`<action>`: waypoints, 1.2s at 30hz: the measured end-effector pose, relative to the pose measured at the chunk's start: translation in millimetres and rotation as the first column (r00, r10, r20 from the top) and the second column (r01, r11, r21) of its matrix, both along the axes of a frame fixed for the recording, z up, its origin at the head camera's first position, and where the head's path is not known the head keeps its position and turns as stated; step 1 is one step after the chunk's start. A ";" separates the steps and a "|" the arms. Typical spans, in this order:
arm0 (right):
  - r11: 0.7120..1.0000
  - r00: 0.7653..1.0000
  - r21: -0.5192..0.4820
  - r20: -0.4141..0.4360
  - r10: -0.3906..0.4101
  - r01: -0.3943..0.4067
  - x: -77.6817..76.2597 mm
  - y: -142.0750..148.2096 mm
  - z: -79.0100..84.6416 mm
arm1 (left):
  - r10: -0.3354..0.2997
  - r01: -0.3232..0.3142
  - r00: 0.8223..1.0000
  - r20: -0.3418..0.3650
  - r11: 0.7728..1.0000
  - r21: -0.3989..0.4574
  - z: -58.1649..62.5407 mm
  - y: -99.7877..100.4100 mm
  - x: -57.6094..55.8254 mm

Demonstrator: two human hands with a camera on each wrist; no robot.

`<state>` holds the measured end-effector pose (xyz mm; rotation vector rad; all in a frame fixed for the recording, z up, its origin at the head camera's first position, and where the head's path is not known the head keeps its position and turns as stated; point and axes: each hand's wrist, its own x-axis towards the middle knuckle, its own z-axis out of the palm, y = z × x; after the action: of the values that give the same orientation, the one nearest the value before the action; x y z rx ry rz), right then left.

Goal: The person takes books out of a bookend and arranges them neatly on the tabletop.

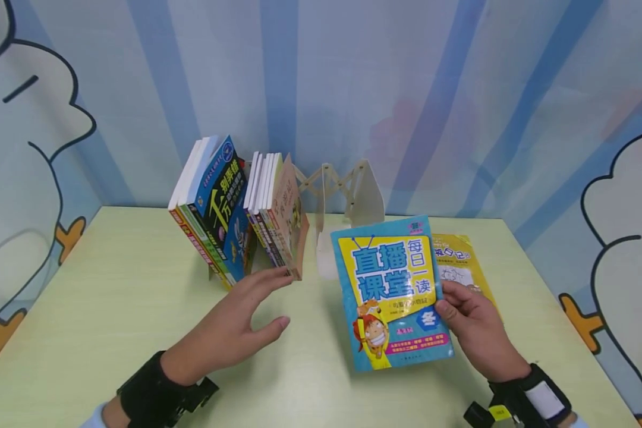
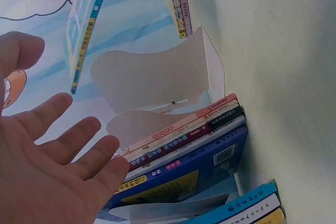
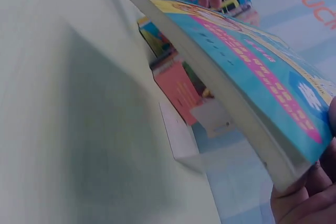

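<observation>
My right hand (image 1: 473, 327) pinches the right edge of a blue paperback book (image 1: 393, 297) with a yellow title panel, thumb on its front cover. In the right wrist view the book (image 3: 231, 51) is tilted above the table, its shadow below. My left hand (image 1: 230, 321) holds nothing; its fingers are spread, fingertips close to the foot of a row of upright books (image 1: 278, 220). Those books stand in a white expandable bookend rack (image 1: 366, 196), its right-hand section without books. In the left wrist view the left hand (image 2: 58, 156) overlaps the book spines (image 2: 178, 145).
Left of that row, a second group of books (image 1: 214, 208) leans in the rack. Behind the right hand a yellow book (image 1: 462, 258) lies on the pale table (image 1: 112, 309). A blue striped curtain (image 1: 326, 77) with cartoon figures stands behind the table and at its sides.
</observation>
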<state>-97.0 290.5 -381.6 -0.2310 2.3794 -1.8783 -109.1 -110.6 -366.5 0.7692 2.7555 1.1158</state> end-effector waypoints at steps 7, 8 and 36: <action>0.983 0.985 -0.073 -0.019 -0.171 0.169 -5.2 28.0 -4.1 | 0.004 -0.005 1.000 -0.015 0.998 -0.056 -4.0 1.1 -1.9; 0.979 0.981 -0.069 -0.025 -0.193 0.191 -5.5 31.8 -4.7 | 0.011 -0.012 1.000 -0.014 0.997 -0.073 -4.7 1.1 -2.3; 0.893 0.888 -0.087 0.192 -0.419 0.441 -38.7 98.9 -26.6 | 0.042 -0.048 0.998 -0.044 0.989 -0.142 -10.2 0.4 -1.5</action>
<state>-135.7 389.4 -408.2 0.4745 2.3351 -2.1286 -110.6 -110.2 -376.7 0.7232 2.8617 0.9070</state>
